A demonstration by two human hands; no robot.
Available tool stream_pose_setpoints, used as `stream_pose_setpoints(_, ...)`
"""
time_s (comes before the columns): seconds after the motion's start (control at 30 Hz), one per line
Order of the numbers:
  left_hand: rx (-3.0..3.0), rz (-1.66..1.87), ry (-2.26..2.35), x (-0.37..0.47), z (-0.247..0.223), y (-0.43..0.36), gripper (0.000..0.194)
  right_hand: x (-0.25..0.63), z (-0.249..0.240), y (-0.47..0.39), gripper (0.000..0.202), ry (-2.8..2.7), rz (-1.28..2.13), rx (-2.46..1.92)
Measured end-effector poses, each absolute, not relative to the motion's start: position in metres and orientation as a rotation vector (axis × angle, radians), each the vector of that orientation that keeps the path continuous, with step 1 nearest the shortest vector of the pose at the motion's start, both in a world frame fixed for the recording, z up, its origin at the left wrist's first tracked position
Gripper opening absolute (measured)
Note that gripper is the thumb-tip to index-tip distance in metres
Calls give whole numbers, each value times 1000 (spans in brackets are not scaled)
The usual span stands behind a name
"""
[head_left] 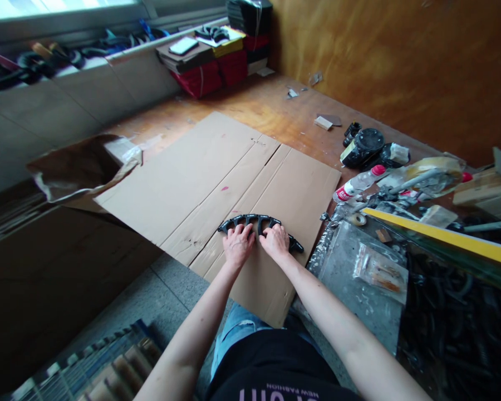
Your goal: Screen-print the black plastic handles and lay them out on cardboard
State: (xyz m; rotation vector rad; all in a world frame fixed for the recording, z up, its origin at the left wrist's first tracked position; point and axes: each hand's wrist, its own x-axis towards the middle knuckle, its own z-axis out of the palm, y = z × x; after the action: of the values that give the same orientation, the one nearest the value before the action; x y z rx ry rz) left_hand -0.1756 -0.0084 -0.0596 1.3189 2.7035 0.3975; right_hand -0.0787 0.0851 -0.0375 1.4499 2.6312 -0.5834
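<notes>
A row of several black T-shaped pieces lies in an arc on a flattened cardboard sheet. My left hand has its fingers curled onto the left part of the row. On the right part, my right hand grips a black piece near the middle, thumb and fingers closed. Beyond it, the row's right end reaches toward the sheet's right edge. My fingers partly hide the lower ends of the pieces, and their exact kind is unclear.
An open carton stands at the left. Right of the sheet are a plastic bottle, black jars and a bin of dark parts behind a yellow strip. Stacked red and black bundles sit at the back.
</notes>
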Motion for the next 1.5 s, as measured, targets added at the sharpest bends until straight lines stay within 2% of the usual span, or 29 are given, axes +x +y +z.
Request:
stream_pose_setpoints(0.27,1405,434,2642,-189,-54,0,46,-80,-45,89,24,2666,-920,1486)
stream_pose_setpoints(0.37,1432,405,2631,-183,-53,4,55,-78,-44,86,30,2602,-1080,1565)
stream_pose_setpoints(0.47,1394,379,2700,-170,-58,9,54,-77,-42,78,39,2523,-1193,1638)
stream_pose_setpoints(0.77,1353,370,2750,-163,-69,17,48,-73,-53,67,34,2617,-1310,1634)
stream_pose_setpoints(0.9,1439,398,2733,-183,-69,15,49,-68,-62,55,42,2751,-1393,1592)
stream_pose_setpoints(1.07,1627,503,2678,-240,-62,61,49,-70,-90,20,50,3019,-999,1378)
stream_pose_setpoints(1.37,1723,418,2499,-312,-43,275,53,-76,-154,17,55,3557,-68,1030)
stream_pose_setpoints(1.43,1710,381,2498,-321,-45,312,55,-87,-175,18,51,3700,153,1111)
stream_pose_setpoints(1.5,1704,374,2500,-329,-48,342,57,-102,-199,17,47,3710,234,1476)
